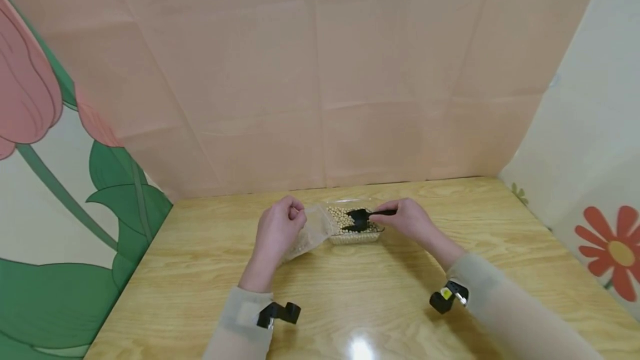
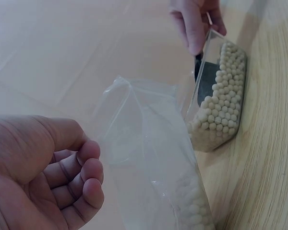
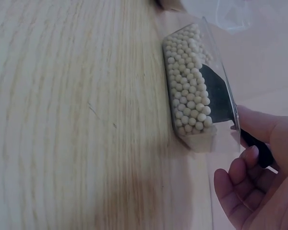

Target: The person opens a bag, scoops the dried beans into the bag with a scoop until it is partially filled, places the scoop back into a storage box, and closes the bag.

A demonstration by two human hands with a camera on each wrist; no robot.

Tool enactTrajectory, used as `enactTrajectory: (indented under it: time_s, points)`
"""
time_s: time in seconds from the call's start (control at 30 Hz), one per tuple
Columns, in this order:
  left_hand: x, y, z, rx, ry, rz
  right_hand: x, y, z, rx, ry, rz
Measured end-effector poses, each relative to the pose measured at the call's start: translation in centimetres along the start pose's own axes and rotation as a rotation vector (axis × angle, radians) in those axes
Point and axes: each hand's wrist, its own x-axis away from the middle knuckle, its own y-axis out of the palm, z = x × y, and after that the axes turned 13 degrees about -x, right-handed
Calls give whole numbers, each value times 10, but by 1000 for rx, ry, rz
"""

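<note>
Head view shows a person's two hands at a clear box [image 1: 354, 240] of pale round beads [image 1: 336, 215] on a wooden table [image 1: 200, 288], with a plastic bag [image 1: 307, 235] just beside it. The right hand [image 1: 407, 217] grips the handle of a black scoop [image 1: 359, 216], whose blade dips into the box among the beads. The handle sticks out over the rim, probably so the blade can reach the beads while the fingers remain outside. The left hand [image 1: 279, 228] is curled in, thumb and fingertips close together, and appears to pinch the near edge of the bag. That grip likely holds the bag upright with its top raised near the box; the left wrist view shows beads low inside it as well. The scoop's blade lies beyond the right fingertips, toward the left hand. The box sits between the two hands, nearer the right, and the bag lies between box and left hand.
</note>
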Motion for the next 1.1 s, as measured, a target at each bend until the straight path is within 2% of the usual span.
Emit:
enactTrajectory:
  time_s: [0.23, 1.1]
  points:
    - [1, -1, 0, 11, -11, -9, 2, 6, 3, -8, -10, 16]
    - [0, -1, -1, 16, -26, -11, 3, 21, 13, -276, 52, 71]
